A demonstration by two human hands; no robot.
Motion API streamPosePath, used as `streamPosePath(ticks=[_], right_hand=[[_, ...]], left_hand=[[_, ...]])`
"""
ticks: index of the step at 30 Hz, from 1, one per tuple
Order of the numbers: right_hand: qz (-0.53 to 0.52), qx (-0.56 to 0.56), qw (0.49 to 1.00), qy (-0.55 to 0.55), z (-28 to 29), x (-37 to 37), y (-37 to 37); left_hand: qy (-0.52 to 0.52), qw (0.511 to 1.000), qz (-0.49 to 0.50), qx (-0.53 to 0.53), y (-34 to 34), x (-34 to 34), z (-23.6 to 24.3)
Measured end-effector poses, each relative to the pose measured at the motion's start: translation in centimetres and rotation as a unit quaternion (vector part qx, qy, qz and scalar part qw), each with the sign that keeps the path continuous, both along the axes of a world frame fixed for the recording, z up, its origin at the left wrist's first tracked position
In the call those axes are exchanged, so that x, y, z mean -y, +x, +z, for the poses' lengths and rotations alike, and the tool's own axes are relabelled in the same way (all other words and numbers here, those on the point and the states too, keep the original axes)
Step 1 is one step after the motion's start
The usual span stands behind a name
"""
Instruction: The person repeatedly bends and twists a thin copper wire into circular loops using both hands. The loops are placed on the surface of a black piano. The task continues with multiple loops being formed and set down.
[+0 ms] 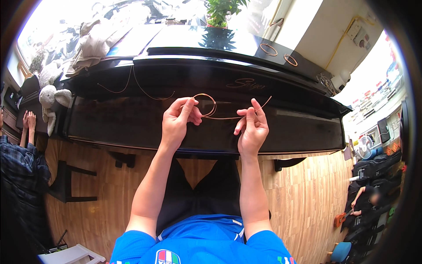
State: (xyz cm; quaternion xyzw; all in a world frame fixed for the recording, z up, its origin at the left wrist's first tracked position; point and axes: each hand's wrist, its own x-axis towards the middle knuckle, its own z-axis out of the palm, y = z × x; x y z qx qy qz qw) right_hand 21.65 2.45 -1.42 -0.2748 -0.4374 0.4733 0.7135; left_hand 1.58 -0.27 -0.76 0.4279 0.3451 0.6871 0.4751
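Both my hands are raised over the front of a black upright piano (pixel 202 132), whose lid is down. My left hand (pixel 176 123) pinches the looped part of a thin copper-coloured wire string (pixel 216 107) between thumb and fingers. From that loop a straighter length runs across to my right hand (pixel 252 132), which grips it with thumb and fingers while the index finger points up. The string's loose end sticks out past the right fingers. On the piano top at the right lie two coiled copper-coloured strings, a larger ring (pixel 270 56) and a smaller ring (pixel 295 65).
Loose wire (pixel 140 83) hangs over the piano's front at left. A plush elephant (pixel 55 97), crumpled cloth (pixel 92 42) and potted plant (pixel 222 11) stand around it. Another person's hands (pixel 30 121) are at far left, near a black stool (pixel 70 185). Someone holds an orange ukulele (pixel 338 220) at right.
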Motion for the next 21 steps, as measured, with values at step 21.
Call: streamPosePath(ticks=[21], right_hand=[[0.107, 0.307, 0.944, 0.05, 2.2, 2.0, -1.3]], left_hand=[[-0.068, 0.983, -0.02, -0.169, 0.9, 0.5, 0.7]])
